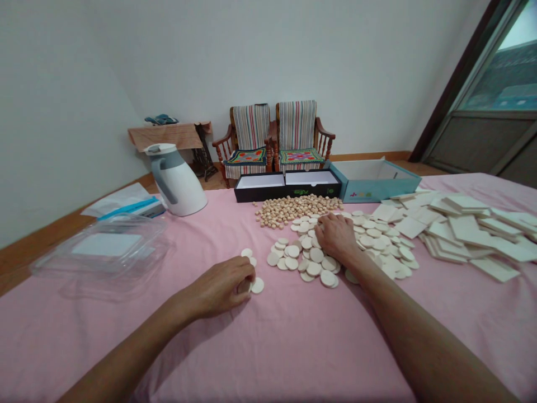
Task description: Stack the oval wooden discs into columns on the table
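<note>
Bending inward, the fingers of the left hand (220,288) nearly meet the thumb, with a small gap between; a shaded disc shows there, though whether it is pinched or merely lies beneath cannot be told. Just beside these fingertips, a few loose discs (257,285) lie on the pink cloth (289,347).

The right hand (338,238) reaches farther forward, palm down, its fingers bent and close together over the heap of discs (316,256). Their tips are partly hidden, so it cannot be told whether they have hold of anything. The heap spreads to both sides of these fingers and toward the person, round, flat and pale (some pieces overlap).

Just beyond the right fingers is a crowd of small wooden beads (293,210), and behind that a long black box (259,193) with a white inside. A pale blue box (377,191) stands open beyond the fingers and to their right. Well to the right of them, square tiles (470,229) lie in a loose stack.

Left of the left fingers sits a clear plastic container (104,246); beyond it and nearer them stands a white jug (182,187). Farthest out, two chairs (297,131) face the fingers.
</note>
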### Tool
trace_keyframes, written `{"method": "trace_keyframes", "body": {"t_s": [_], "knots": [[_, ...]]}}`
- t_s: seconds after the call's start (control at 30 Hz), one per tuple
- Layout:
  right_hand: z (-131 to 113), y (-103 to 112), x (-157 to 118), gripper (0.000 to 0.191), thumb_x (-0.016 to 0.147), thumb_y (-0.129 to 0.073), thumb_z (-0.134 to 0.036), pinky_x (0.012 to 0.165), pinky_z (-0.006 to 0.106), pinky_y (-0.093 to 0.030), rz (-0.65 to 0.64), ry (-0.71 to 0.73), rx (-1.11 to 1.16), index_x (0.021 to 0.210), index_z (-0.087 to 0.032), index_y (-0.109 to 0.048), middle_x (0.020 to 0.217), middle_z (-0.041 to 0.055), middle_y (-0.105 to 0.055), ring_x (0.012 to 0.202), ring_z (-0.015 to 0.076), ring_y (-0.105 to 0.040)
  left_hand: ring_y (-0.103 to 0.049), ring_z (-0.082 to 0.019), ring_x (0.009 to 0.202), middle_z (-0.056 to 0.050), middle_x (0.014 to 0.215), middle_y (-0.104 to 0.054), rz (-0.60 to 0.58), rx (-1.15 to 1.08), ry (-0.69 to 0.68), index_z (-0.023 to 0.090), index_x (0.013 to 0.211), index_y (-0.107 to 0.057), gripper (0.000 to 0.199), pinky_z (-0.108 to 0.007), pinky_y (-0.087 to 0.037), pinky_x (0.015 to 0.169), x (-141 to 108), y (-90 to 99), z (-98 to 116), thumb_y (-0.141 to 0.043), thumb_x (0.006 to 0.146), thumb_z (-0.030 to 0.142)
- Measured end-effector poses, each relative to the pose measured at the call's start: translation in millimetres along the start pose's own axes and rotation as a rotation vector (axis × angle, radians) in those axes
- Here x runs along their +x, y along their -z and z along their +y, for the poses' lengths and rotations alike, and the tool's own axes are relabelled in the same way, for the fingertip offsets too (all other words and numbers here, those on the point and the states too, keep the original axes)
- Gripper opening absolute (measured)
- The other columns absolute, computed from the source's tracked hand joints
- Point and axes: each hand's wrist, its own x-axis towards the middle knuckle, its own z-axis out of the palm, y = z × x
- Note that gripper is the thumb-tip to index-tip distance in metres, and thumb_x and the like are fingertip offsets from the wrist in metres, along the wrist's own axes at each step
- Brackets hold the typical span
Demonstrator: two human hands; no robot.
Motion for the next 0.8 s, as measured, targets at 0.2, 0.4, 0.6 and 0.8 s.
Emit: {"method": "trace_keyframes", "body": {"t_s": [0.2,0.4,0.6,0.8], "knots": [[0,2,0,0.030,0.089,-0.039,-0.032,0.085,0.038,-0.029,-0.004,0.004,0.000,0.101,-0.016,-0.062,0.104,0.0125,-0.064,0.100,0.0264,-0.052,-0.053,-0.015,0.076,-0.003,0.086,-0.058,0.055,-0.010,0.013,0.019,0.085,-0.056,0.011,-0.024,-0.039,0.068,18,4.2,-1,-0.046,0.082,0.019],[-2,3,0,0.032,0.090,-0.039,-0.034,0.086,0.038,-0.029,-0.025,-0.003,0.000,0.103,-0.016,-0.061,0.106,0.0129,-0.063,0.102,0.0267,-0.051,-0.052,-0.017,0.076,-0.002,0.087,-0.057,-0.039,0.012,0.035,0.020,0.086,-0.054,0.014,-0.024,-0.037,0.064,3,3.8,-3,-0.056,0.072,0.020],[-2,4,0,0.031,0.090,-0.039,-0.032,0.086,0.038,-0.029,-0.030,-0.012,0.002,0.102,-0.015,-0.062,0.107,0.0135,-0.063,0.102,0.0269,-0.051,-0.049,-0.016,0.075,-0.002,0.083,-0.054,-0.045,0.011,0.037,0.019,0.078,-0.050,0.011,-0.024,-0.036,0.063,-7,0.8,0,-0.048,0.070,0.010],[-3,5,-2,0.031,0.090,-0.039,-0.032,0.086,0.038,-0.029,-0.033,-0.008,0.003,0.102,-0.015,-0.062,0.107,0.0135,-0.063,0.102,0.0267,-0.051,-0.050,-0.017,0.078,-0.004,0.085,-0.054,-0.058,0.012,0.024,0.018,0.079,-0.052,0.011,-0.026,-0.037,0.066,-7,2.5,5,-0.043,0.078,0.011]]}}
